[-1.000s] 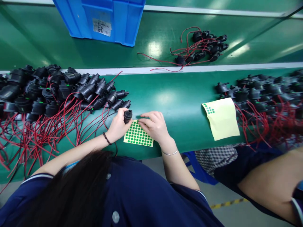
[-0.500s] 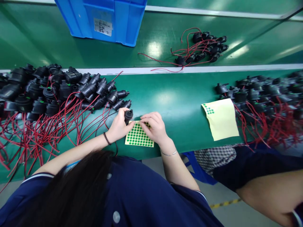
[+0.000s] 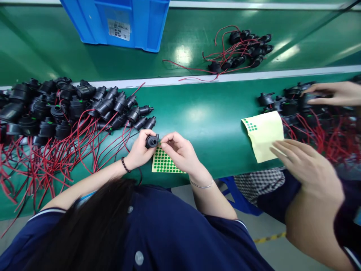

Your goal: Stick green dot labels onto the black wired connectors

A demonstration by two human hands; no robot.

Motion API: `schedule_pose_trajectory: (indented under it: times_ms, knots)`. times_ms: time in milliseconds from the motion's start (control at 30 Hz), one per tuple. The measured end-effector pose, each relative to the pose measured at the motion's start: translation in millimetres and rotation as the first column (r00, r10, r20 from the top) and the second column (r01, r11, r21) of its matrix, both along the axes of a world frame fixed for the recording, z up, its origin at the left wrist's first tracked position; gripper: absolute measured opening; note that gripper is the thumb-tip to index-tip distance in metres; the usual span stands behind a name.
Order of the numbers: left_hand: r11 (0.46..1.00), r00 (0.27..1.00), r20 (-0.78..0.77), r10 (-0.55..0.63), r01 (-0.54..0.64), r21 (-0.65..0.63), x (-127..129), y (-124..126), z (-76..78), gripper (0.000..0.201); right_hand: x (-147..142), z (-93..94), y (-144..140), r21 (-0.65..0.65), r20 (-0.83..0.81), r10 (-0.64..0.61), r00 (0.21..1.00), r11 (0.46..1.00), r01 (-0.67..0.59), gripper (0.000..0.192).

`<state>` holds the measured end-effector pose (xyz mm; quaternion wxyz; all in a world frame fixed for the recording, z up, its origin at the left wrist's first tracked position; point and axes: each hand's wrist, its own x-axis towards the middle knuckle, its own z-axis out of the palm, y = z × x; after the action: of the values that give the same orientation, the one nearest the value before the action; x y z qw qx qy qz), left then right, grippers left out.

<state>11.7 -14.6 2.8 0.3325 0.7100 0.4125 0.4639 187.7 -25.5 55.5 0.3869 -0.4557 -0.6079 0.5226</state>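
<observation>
My left hand (image 3: pixel 141 149) is closed around a small black pump (image 3: pixel 152 141), its round nozzle turned up toward me. Just right of it, the thumb and forefinger of my right hand (image 3: pixel 180 152) are pinched together close to the pump's side. A tiny bit of green shows at those fingertips, seemingly a round sticker. Beneath both hands lies a pale yellow sheet of green dot stickers (image 3: pixel 165 163), its upper right part covered by my right hand.
Many black pumps with red wires (image 3: pixel 76 107) are heaped at left. Others lie at right (image 3: pixel 293 107) and on the back ledge (image 3: pixel 239 51), near a blue crate (image 3: pixel 126 26). A co-worker's hands (image 3: pixel 310 165) reach in at right, by a mostly bare sticker sheet (image 3: pixel 266 135).
My left hand has tipped the pump so its nozzle faces me. My right fingers have come off the sheet, slightly left toward the pump. A co-worker's hands have entered at right.
</observation>
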Motion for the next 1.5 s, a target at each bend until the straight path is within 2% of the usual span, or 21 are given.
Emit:
schedule_pose_trajectory:
  times_ms: [200, 433, 633, 867, 1067, 1233, 1500]
  knots:
    - [1.0, 1.0, -0.008, -0.017, 0.018, 0.024, 1, -2, 0.8, 0.035, 1, -1.7, 1, -0.023, -0.008, 0.008, 1.0, 1.0, -0.008, 0.003]
    - [0.999, 0.999, -0.018, -0.043, 0.043, 0.006, 2, -4, -1.6, 0.037, -1, 2.6, 3, -0.132, -0.1, -0.003, 0.995, 0.991, -0.01, 0.014]
    - [0.998, 0.997, 0.003, -0.071, 0.071, -0.001, 2, -5, -2.7, 0.039, 0, 6.2, 5, -0.197, -0.109, -0.012, 0.994, 0.98, -0.01, 0.021]
    - [0.994, 0.997, -0.051, -0.066, 0.07, 0.079, 3, -3, -4.5, 0.035, 1, 7.0, 7, -0.224, -0.072, -0.019, 0.997, 0.975, 0.002, 0.022]
    - [0.983, 0.998, -0.048, -0.04, 0.048, 0.176, 4, -2, -7.2, 0.035, -1, 2.1, 8, -0.26, -0.126, -0.046, 0.991, 0.966, 0.012, 0.026]
    - [0.98, 0.999, -0.045, -0.017, 0.026, 0.199, 4, -3, -9.3, 0.034, -4, -0.2, 6, -0.291, -0.182, -0.084, 0.98, 0.956, 0.028, 0.03]
    - [0.978, 1.0, -0.003, -0.026, 0.026, 0.208, 5, -2, -5.2, 0.029, -1, 3.0, 8, -0.354, -0.238, -0.039, 0.971, 0.934, -0.05, 0.027]
